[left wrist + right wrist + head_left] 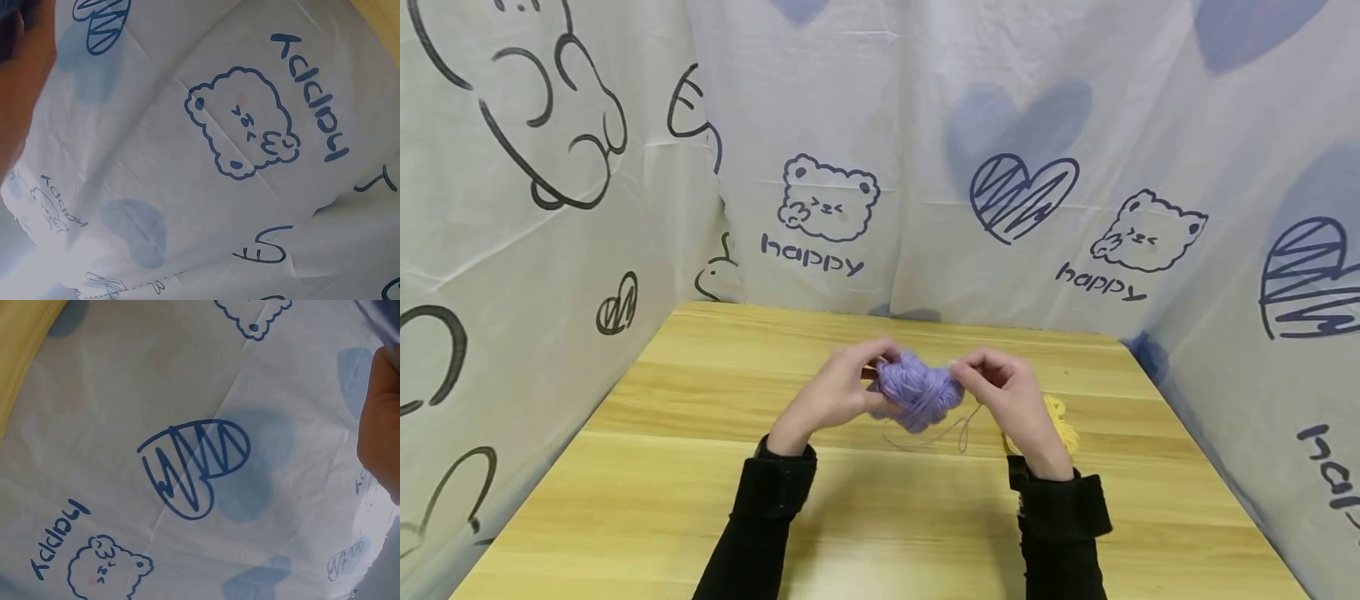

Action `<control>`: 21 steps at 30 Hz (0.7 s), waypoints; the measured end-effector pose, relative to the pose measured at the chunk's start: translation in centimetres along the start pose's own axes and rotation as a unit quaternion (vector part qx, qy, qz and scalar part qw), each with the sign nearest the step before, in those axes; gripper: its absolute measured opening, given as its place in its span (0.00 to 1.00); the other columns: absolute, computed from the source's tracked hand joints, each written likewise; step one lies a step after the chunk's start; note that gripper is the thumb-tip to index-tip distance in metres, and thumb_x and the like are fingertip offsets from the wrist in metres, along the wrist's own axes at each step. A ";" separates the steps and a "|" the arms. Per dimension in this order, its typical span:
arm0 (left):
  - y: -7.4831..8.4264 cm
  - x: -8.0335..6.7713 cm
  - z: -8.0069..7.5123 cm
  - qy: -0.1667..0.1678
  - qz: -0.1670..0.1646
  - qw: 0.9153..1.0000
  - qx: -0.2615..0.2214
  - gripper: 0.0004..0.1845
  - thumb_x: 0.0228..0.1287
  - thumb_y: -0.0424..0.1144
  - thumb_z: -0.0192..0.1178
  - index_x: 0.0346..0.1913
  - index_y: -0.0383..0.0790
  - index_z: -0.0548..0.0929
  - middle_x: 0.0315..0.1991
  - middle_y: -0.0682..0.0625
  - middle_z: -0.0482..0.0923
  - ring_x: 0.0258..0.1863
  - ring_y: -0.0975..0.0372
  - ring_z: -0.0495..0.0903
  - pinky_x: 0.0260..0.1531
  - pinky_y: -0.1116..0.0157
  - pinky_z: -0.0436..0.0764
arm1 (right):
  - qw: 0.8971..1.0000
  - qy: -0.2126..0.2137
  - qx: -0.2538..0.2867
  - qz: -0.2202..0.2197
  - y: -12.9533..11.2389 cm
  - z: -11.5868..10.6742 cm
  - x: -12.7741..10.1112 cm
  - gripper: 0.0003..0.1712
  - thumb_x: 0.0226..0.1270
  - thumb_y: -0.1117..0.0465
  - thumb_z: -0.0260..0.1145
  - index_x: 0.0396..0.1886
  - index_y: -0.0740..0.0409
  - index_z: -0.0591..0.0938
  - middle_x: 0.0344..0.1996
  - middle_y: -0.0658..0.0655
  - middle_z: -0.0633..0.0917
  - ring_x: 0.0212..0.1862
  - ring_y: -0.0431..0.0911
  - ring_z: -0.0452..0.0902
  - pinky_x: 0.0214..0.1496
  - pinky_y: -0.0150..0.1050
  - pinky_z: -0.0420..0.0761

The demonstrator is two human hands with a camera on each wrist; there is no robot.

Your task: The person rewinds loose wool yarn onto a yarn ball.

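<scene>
A purple ball of yarn (917,393) is held up over the table, pinched in at its middle by wound strands. My left hand (835,390) grips its left side between thumb and fingers. At the ball's right end, my right hand (1011,398) pinches the yarn between thumb and forefinger. A thin loose strand (964,432) dangles in a loop below the ball. Behind the right wrist lies a bundle of yellow yarn (1063,425), partly hidden by that arm. Each wrist view catches only part of a hand at its edge, without the yarn ball's grip.
The wooden table (647,467) has a light, yellowish grain. White cloth (925,242) printed with hearts, bears and lettering hangs behind it and along both sides. Black sleeves (752,517) with cuffs cover both forearms.
</scene>
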State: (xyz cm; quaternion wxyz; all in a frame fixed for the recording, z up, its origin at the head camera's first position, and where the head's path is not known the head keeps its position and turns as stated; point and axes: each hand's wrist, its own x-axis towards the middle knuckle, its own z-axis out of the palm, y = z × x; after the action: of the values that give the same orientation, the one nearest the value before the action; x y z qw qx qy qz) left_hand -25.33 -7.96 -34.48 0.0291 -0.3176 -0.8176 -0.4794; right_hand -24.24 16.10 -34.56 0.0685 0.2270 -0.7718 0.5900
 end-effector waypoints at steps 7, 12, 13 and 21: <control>0.0 -0.3 -0.3 -0.046 0.040 0.994 -0.091 0.26 0.44 0.23 0.70 0.50 0.39 0.78 0.47 0.46 0.79 0.46 0.59 0.80 0.51 0.65 0.82 | 0.998 -0.005 0.064 0.016 1.6 0.2 1.0 0.12 0.66 0.62 0.65 0.36 0.71 0.80 0.22 0.46 0.78 0.23 0.36 0.67 0.22 0.29 0.68; 0.3 -0.5 -0.6 -0.053 0.040 0.986 -0.156 0.27 0.45 0.23 0.69 0.52 0.38 0.77 0.48 0.44 0.78 0.48 0.57 0.80 0.53 0.61 0.82 | 0.996 -0.035 0.073 0.028 2.4 0.9 1.4 0.02 0.63 0.69 0.63 0.33 0.64 0.81 0.29 0.45 0.83 0.32 0.38 0.77 0.35 0.30 0.79; 0.4 -0.5 -0.7 -0.048 0.035 0.984 -0.168 0.27 0.45 0.23 0.69 0.52 0.38 0.76 0.49 0.44 0.78 0.48 0.57 0.79 0.53 0.61 0.82 | 0.997 -0.039 0.065 0.035 2.4 1.1 1.4 0.04 0.62 0.71 0.62 0.32 0.61 0.81 0.27 0.45 0.83 0.31 0.38 0.77 0.34 0.31 0.79; 0.8 -0.5 -1.0 0.045 -0.021 0.970 -0.239 0.27 0.50 0.23 0.67 0.54 0.37 0.73 0.50 0.44 0.75 0.49 0.55 0.79 0.50 0.57 0.83 | 0.992 -0.089 0.038 0.080 2.4 1.8 1.4 0.09 0.62 0.72 0.55 0.24 0.57 0.72 0.15 0.44 0.67 0.19 0.36 0.61 0.22 0.29 0.65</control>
State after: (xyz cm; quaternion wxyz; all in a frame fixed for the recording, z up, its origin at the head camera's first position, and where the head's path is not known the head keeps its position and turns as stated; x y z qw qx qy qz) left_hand -24.72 -8.78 -33.50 -0.0211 -0.2765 -0.6834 -0.6753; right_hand -26.26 14.52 -36.68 -0.0565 0.2183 -0.7675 0.6000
